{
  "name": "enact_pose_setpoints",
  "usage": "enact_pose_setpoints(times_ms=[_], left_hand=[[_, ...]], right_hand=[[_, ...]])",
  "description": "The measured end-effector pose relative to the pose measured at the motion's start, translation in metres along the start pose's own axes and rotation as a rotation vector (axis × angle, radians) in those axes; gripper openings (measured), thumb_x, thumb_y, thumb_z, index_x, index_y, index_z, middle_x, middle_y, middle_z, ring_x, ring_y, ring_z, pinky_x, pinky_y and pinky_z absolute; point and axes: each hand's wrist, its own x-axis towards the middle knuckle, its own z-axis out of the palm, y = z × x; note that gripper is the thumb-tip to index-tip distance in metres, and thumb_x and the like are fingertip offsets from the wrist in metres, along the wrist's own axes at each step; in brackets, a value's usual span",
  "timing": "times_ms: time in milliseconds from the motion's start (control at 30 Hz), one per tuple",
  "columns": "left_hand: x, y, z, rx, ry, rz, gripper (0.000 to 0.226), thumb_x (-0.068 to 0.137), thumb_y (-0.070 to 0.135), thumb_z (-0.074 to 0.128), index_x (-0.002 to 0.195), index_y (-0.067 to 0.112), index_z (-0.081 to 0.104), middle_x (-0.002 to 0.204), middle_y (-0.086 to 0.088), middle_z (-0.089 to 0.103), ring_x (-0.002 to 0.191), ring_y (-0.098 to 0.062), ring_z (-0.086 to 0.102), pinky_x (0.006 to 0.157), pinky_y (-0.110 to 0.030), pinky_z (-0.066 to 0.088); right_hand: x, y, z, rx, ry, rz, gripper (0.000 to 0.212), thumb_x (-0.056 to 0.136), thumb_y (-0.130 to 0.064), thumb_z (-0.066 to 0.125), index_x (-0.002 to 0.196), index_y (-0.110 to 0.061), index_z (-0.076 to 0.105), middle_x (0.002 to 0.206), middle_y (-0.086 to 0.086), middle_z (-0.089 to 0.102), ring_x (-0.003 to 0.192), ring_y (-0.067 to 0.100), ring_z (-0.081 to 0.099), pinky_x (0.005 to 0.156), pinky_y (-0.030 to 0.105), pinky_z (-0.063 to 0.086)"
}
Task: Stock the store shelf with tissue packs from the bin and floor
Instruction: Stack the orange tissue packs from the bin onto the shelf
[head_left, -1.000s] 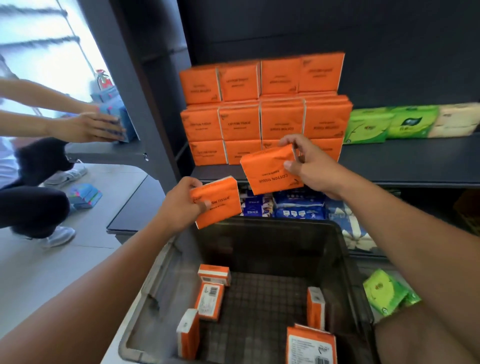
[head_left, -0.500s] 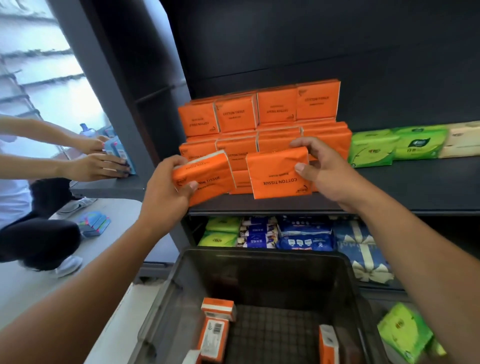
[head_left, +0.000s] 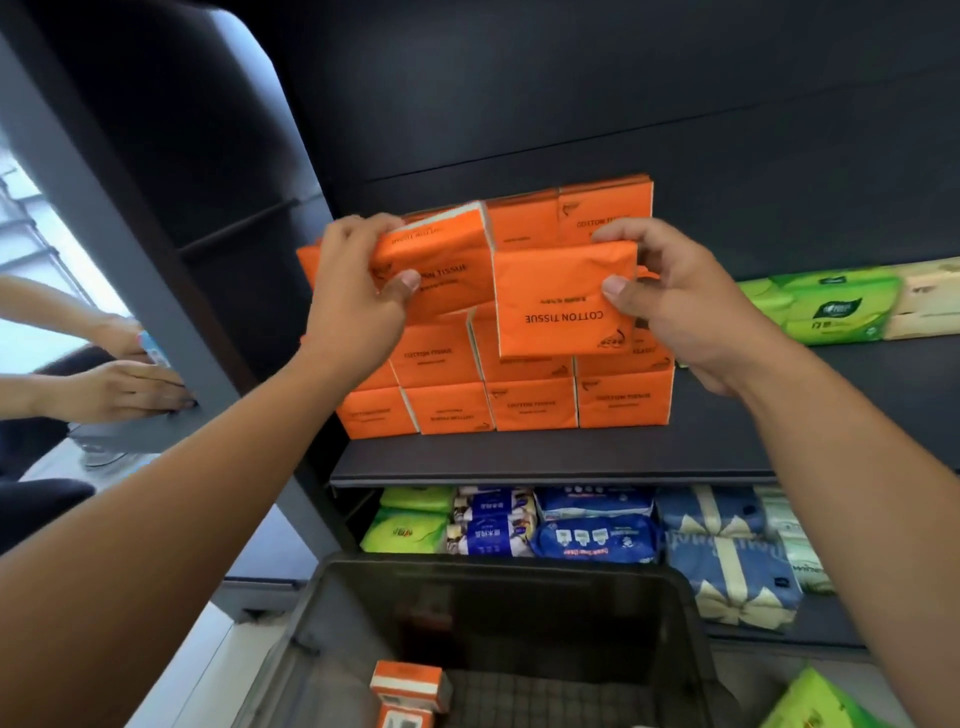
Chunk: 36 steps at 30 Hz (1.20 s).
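My left hand grips an orange tissue pack by its left end, held tilted in front of the upper left of the orange stack. My right hand pinches a second orange tissue pack by its right end, label upside down, in front of the stack's middle. The stack stands several packs wide and about three rows high on the dark shelf. Below, the grey bin holds more orange packs at its bottom.
Green and cream packs lie on the same shelf to the right. Blue, green and bow-print packs fill the lower shelf. A green pack lies at bottom right. Another person's hands work at the left beyond the shelf upright.
Both hands have lifted their orange packs from over the bin up to the top rows of the stack. The view has tilted upward with them.
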Motion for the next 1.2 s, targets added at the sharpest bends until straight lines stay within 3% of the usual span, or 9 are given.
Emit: enact_pose_setpoints(times_ms=[200,300,367,500,567,833,900,1033,1200], left_hand=[[0.059,0.0,0.036,0.003,0.023,-0.014,0.035,0.088,0.024,0.064,0.123,0.021,0.059,0.124,-0.001,0.049,0.106,-0.004,0.044,0.088,0.005,0.025],[0.088,-0.001,0.06,0.089,-0.015,-0.001,0.039,0.082,0.042,0.062,0.12,0.031,0.061,0.122,0.003,0.056,0.114,-0.014,0.052,0.103,-0.031,0.035],[0.101,0.002,0.077,0.191,-0.054,-0.016,0.037,0.085,0.039,0.064,0.122,0.037,0.059,0.126,0.007,0.056,0.122,-0.015,0.048,0.096,-0.037,0.025],[0.117,0.003,0.104,0.351,-0.143,-0.003,0.042,0.087,0.041,0.065,0.128,0.039,0.057,0.133,0.006,0.057,0.129,-0.025,0.044,0.095,-0.045,0.024],[0.119,-0.001,0.111,0.399,-0.18,-0.02,0.042,0.088,0.04,0.064,0.13,0.039,0.057,0.134,0.004,0.057,0.129,-0.029,0.042,0.097,-0.046,0.024],[0.114,-0.014,0.119,0.51,-0.211,0.038,0.035,0.086,0.029,0.055,0.121,0.029,0.059,0.123,-0.002,0.06,0.121,-0.034,0.044,0.094,-0.048,0.026],[0.113,-0.014,0.119,0.508,-0.221,0.05,0.045,0.085,0.026,0.055,0.13,0.028,0.052,0.131,-0.002,0.056,0.124,-0.033,0.043,0.096,-0.049,0.025],[0.113,-0.015,0.118,0.553,-0.255,0.071,0.057,0.088,0.034,0.058,0.142,0.031,0.042,0.141,0.001,0.049,0.129,-0.033,0.042,0.1,-0.049,0.023],[0.109,-0.019,0.124,0.597,-0.258,0.117,0.064,0.086,0.044,0.062,0.143,0.028,0.039,0.144,0.002,0.046,0.132,-0.029,0.039,0.105,-0.05,0.021]], right_hand=[[0.008,0.006,-0.019,0.035,-0.005,0.021,0.037,0.098,-0.002,0.054,0.111,-0.035,0.063,0.111,0.003,0.06,0.092,0.021,0.064,0.086,0.05,0.057],[0.012,0.01,-0.027,0.064,-0.023,0.021,0.037,0.097,0.002,0.054,0.111,-0.031,0.063,0.105,0.001,0.061,0.087,0.018,0.061,0.085,0.046,0.057],[0.015,0.012,-0.032,0.069,-0.019,0.01,0.037,0.097,0.002,0.054,0.11,-0.031,0.063,0.104,0.001,0.061,0.087,0.017,0.06,0.086,0.045,0.057],[0.027,0.014,-0.037,0.081,0.008,-0.026,0.035,0.097,0.002,0.054,0.11,-0.03,0.062,0.102,0.0,0.06,0.087,0.016,0.059,0.077,0.034,0.056],[0.033,0.015,-0.037,0.084,0.002,-0.041,0.035,0.097,0.002,0.054,0.109,-0.031,0.062,0.102,0.0,0.061,0.083,0.013,0.06,0.072,0.029,0.055],[0.062,0.019,-0.029,0.069,0.069,-0.065,0.034,0.098,-0.002,0.054,0.116,-0.03,0.061,0.109,-0.001,0.062,0.084,0.01,0.063,0.075,0.03,0.057],[0.071,0.021,-0.028,0.079,0.127,-0.087,0.035,0.098,-0.002,0.053,0.122,-0.027,0.059,0.115,0.001,0.062,0.086,0.01,0.063,0.075,0.03,0.057],[0.089,0.032,-0.031,0.093,0.263,-0.097,0.038,0.098,-0.003,0.054,0.125,-0.03,0.054,0.12,0.0,0.062,0.096,0.012,0.064,0.085,0.036,0.058],[0.105,0.051,-0.047,0.017,0.347,-0.091,0.041,0.097,-0.003,0.054,0.128,-0.03,0.052,0.127,-0.004,0.059,0.105,0.009,0.062,0.084,0.029,0.058]])
